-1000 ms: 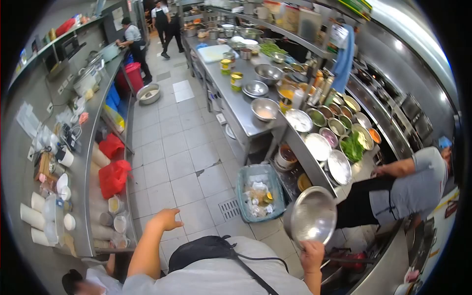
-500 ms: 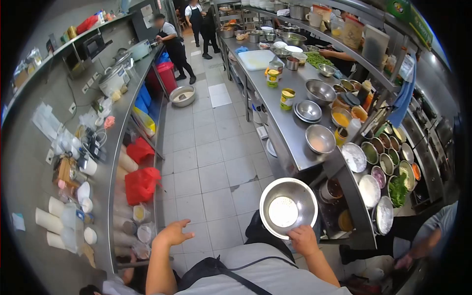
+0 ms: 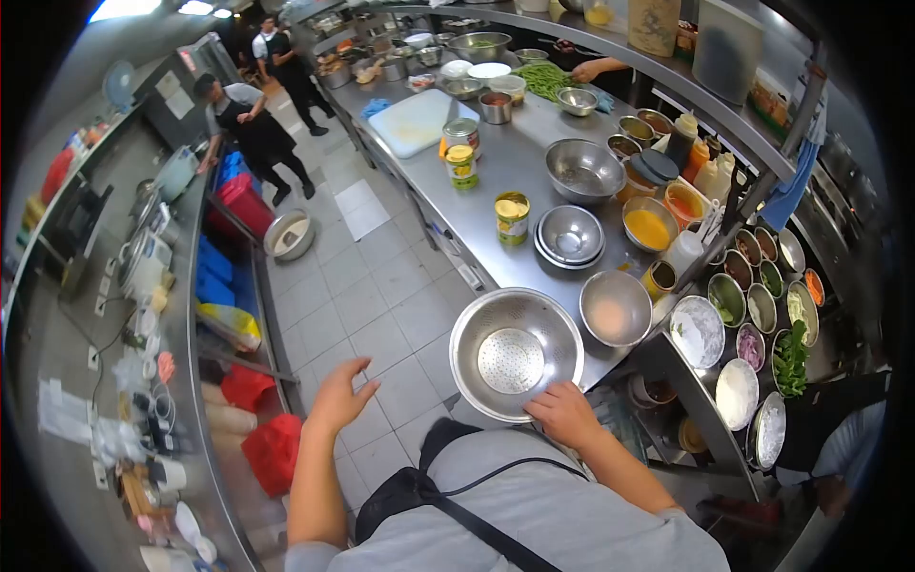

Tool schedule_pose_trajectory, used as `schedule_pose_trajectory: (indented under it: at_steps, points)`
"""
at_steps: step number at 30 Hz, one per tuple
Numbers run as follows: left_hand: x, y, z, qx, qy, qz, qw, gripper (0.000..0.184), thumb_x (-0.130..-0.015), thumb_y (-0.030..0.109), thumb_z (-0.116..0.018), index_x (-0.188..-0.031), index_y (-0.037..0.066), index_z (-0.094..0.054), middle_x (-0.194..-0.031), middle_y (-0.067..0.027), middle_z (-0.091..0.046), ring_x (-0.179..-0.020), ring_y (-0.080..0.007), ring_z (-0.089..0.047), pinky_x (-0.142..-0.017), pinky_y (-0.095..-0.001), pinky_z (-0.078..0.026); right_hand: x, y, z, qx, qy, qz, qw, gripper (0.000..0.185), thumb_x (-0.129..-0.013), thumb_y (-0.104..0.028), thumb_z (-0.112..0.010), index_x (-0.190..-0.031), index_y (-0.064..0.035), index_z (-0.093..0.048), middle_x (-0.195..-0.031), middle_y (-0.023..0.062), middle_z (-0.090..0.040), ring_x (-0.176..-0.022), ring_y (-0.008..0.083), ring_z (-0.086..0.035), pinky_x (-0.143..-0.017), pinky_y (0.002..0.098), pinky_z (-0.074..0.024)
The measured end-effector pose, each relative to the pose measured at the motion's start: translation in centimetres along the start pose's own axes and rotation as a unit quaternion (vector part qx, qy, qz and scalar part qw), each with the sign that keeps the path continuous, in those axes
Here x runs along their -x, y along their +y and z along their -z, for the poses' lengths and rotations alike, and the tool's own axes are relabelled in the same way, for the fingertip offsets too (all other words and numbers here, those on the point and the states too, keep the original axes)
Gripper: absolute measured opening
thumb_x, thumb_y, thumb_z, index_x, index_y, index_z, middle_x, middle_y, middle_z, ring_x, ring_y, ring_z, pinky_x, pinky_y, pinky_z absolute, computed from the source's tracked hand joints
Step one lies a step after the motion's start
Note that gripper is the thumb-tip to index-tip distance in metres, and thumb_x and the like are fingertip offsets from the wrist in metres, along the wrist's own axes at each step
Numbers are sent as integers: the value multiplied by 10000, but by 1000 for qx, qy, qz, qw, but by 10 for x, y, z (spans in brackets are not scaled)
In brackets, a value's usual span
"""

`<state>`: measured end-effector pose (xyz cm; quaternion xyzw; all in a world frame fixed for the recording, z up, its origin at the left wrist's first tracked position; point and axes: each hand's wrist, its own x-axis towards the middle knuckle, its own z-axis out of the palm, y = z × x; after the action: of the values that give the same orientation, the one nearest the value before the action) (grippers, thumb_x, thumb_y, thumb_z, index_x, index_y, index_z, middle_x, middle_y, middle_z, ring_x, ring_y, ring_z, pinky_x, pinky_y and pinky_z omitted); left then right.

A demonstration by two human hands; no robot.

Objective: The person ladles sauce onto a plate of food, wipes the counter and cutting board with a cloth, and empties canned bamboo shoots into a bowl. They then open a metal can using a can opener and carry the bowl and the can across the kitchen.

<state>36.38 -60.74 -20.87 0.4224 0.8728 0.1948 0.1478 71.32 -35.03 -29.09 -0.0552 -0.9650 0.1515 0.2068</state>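
My right hand (image 3: 562,414) grips the near rim of a metal colander (image 3: 516,355), its fingers closed over the edge. Small holes show in the colander's bottom and wall, and nothing lies in it. It is held in front of me, beside the counter's near corner, and hides part of that edge. My left hand (image 3: 339,393) is raised over the floor with thumb and fingers apart, holding nothing. Just right of the colander, a steel bowl (image 3: 616,308) with something pale orange in it stands on the counter. Behind are stacked steel bowls (image 3: 570,234) and an opened can (image 3: 512,218).
A steel counter (image 3: 519,267) runs away on the right, with a white cutting board (image 3: 410,123) and ingredient bowls. A shelf hangs above it. Left stands another counter (image 3: 205,448) with red bags (image 3: 272,453) below. Co-workers (image 3: 253,133) stand up the aisle; a basin (image 3: 288,234) sits on the floor.
My view has turned right and come closer to the counter. The colander, still in my right hand, now sits nearer the counter's corner. My left hand stays raised and empty.
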Motion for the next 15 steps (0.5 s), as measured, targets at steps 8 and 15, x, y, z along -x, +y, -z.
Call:
schedule_pose_trajectory:
  at_steps: [8,15]
  points:
    - [-328,50,-92,250,-101,-172,948,595,-874,232,-797,-1390,42,-571,-1381,-125,-613,-1288,-258,-574,-994,-425,-528,-81,32,-33,80,0,-154,985,154,-767,-103,-624,-899,-171,-668,-834,-41,-622,-859,177,-583,-787,358,-427]
    - [-470,119,-177,340,-152,-289,882,1197,-641,336,-955,-1551,-33,-271,-1511,-252,-460,-1385,-362,-486,-1155,-409,-399,-159,29,-49,158,-7,-361,919,177,-750,-96,-662,-892,-191,-708,-857,-59,-649,-880,177,-593,-962,440,-416]
